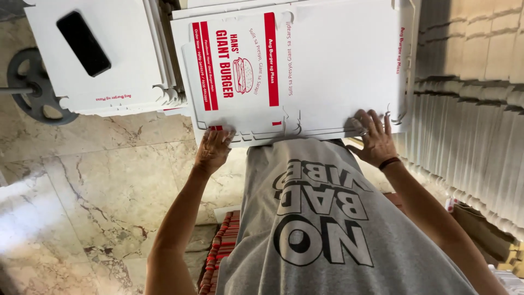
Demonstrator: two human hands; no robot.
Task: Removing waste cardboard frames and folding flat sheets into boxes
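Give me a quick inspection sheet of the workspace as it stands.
Surface: pale marble floor.
Job's things: flat white carton blank printed in red, topmost of a stack.
Clutter: black phone on a second stack of blanks; dark weight plate; red-edged stack by the legs.
Hands: left hand and right hand press the blank's near edge.
Cables: nothing seen.
Surroundings: rows of stacked blanks at right.
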